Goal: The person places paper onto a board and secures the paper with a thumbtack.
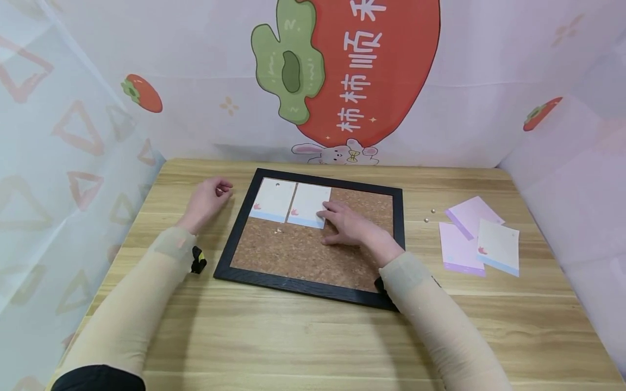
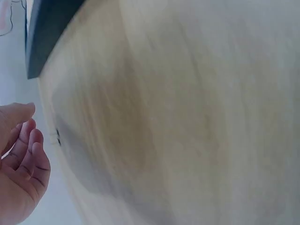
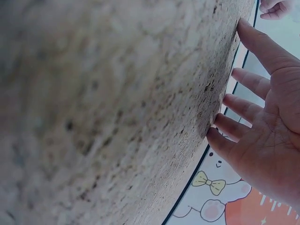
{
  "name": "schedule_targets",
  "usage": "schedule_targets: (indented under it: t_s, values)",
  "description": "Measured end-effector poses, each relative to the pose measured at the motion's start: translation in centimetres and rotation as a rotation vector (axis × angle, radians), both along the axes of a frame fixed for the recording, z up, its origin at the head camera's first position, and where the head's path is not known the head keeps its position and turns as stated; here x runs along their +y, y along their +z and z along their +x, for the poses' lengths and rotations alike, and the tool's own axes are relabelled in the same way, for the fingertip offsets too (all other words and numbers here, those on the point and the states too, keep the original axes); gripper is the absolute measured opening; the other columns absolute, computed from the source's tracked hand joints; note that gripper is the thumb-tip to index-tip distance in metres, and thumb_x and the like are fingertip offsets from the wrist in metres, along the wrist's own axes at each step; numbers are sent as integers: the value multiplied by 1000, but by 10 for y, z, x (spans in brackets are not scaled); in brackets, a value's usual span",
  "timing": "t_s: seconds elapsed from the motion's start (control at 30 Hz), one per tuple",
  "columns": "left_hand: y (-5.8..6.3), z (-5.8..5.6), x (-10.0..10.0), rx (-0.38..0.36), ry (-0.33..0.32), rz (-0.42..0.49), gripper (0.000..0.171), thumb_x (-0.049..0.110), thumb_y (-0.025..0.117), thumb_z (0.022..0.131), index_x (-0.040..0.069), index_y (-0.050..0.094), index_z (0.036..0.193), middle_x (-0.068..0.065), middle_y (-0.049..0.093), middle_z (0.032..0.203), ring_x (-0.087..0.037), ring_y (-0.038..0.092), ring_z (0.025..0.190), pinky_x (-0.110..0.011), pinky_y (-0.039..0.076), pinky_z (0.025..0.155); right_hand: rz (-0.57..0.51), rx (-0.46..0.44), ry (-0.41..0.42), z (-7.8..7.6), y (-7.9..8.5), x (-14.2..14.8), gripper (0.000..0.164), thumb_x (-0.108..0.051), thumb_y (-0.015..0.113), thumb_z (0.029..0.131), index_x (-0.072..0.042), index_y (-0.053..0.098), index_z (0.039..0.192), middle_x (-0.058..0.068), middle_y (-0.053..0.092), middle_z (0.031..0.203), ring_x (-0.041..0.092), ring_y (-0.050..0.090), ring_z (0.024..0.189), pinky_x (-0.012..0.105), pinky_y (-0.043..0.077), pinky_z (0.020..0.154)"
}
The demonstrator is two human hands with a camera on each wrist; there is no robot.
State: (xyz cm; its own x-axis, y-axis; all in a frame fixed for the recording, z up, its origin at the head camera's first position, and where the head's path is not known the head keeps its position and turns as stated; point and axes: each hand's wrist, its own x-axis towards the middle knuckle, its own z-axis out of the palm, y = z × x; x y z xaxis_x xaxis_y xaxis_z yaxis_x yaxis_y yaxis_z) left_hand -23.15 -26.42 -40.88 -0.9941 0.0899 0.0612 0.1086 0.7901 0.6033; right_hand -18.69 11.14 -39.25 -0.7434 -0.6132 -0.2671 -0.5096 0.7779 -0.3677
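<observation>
My right hand point(image 1: 344, 224) lies over the right edge of a white note card with a blue lower strip point(image 1: 307, 203) on a black-framed cork board point(image 1: 293, 252). Its fingers are spread and fairly straight, with the fingertips on the card and cork in the right wrist view. Beside that card, to the left, is a matching card point(image 1: 271, 202) with a small pin point(image 1: 277, 184) near its top. Just left of the frame, my left hand point(image 1: 207, 202) hovers near the table with fingers loosely curled. Nothing shows between its fingers in the left wrist view.
Small gold-coloured bits point(image 1: 278, 231) lie on the cork below the cards. Right of the board, two small round pins point(image 1: 429, 215) rest on the wooden table point(image 1: 303, 336). Further right, two pink cards point(image 1: 459, 247) and a white card point(image 1: 499, 247) overlap. Printed cloth walls surround the table.
</observation>
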Motion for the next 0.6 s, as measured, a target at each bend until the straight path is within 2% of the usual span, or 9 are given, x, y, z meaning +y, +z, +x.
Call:
schedule_targets:
  t_s: [0.17, 0.37, 0.6]
  values:
    - [-4, -2, -5, 26, 18, -40, 22, 4, 56, 98, -7, 66, 114, -28, 68, 110, -41, 64, 101, -53, 51, 90, 2, 1, -1, 0, -1, 1, 72, -38, 71, 93, -11, 41, 153, 15, 24, 165, 34, 19, 155, 49, 22, 125]
    - [-8, -2, -9, 48, 32, -85, 18, 5, 59, 98, -4, 68, 109, -26, 70, 107, -39, 66, 98, -52, 51, 89, -2, -3, 2, 0, -1, 1, 72, -38, 71, 93, -10, 41, 153, 16, 24, 165, 34, 19, 155, 50, 22, 125]
    - [-11, -2, -11, 61, 34, -76, 14, 2, 60, 96, -4, 68, 106, -26, 70, 104, -38, 66, 96, -52, 52, 87, -1, -10, -4, 0, -1, 1, 72, -38, 71, 93, -11, 41, 153, 15, 24, 166, 34, 19, 155, 50, 21, 125]
